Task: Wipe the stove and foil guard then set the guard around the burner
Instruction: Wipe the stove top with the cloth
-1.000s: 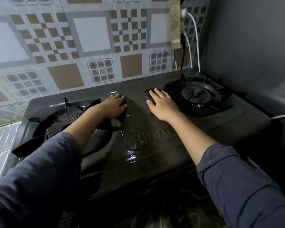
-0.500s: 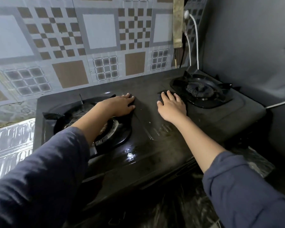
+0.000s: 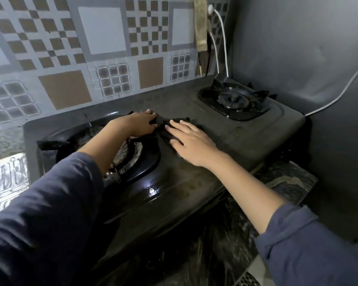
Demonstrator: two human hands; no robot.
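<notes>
A black two-burner gas stove (image 3: 246,141) sits on the counter against the tiled wall. A dark cloth (image 3: 163,123) lies on the stove's middle strip between the burners. My left hand (image 3: 140,124) reaches over the left burner (image 3: 130,155) and pinches the cloth's left end. My right hand (image 3: 189,140) lies flat on the cloth, pressing it onto the stove top. The right burner (image 3: 234,101) stands apart at the back right. A shiny foil sheet (image 3: 6,180), maybe the guard, lies at the far left beside the stove.
A patterned tile wall (image 3: 101,32) runs behind the stove. White cables (image 3: 221,38) hang in the corner and one crosses the grey right wall (image 3: 298,48). A wet glossy patch (image 3: 151,190) shines near the stove's front edge. Dark marbled counter (image 3: 287,180) shows at right.
Both hands have come closer together on the stove's middle, my right hand sliding left and toward me over the cloth. The camera has shifted, so the stove sits further right in view.
</notes>
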